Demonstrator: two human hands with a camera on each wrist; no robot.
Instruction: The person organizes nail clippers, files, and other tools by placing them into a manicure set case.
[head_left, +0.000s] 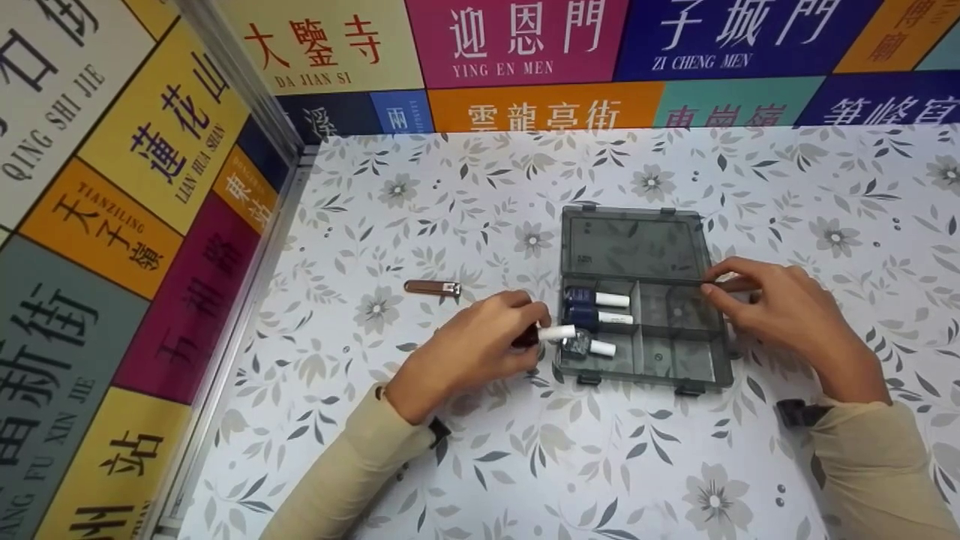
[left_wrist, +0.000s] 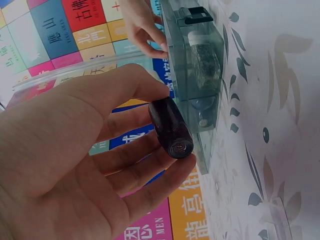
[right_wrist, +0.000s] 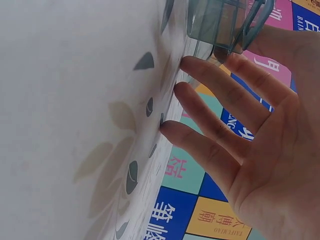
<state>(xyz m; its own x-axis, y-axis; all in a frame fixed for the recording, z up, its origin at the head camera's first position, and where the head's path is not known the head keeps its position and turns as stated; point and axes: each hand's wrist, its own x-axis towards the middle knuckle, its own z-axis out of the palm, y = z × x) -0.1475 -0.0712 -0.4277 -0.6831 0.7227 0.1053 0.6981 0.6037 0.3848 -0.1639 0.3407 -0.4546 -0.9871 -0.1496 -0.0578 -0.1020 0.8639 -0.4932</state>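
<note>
My left hand [head_left: 487, 334] holds a dark nail polish bottle [left_wrist: 170, 127] with a white cap [head_left: 556, 333], its thumb and fingers around the glass. This bottle is just left of an open, see-through grey compartment box [head_left: 682, 382]. Inside the box's left compartments lie two dark blue nail polish bottles [head_left: 581, 316] and a clear, glittery one [head_left: 576, 344], all with white caps pointing right. On the box's right edge, near the lid hinge, my right hand [head_left: 787, 311] grips with thumb and index finger. The other fingers [right_wrist: 200, 145] extend down beside the box, tips close to the table.
A brown nail clipper [head_left: 433, 288] lies on the floral tablecloth [head_left: 480, 217] left of the box. The box lid [head_left: 637, 244] lies folded back, away from me. Panels with colourful signs [head_left: 517, 45] stand along the back and left table edges.
</note>
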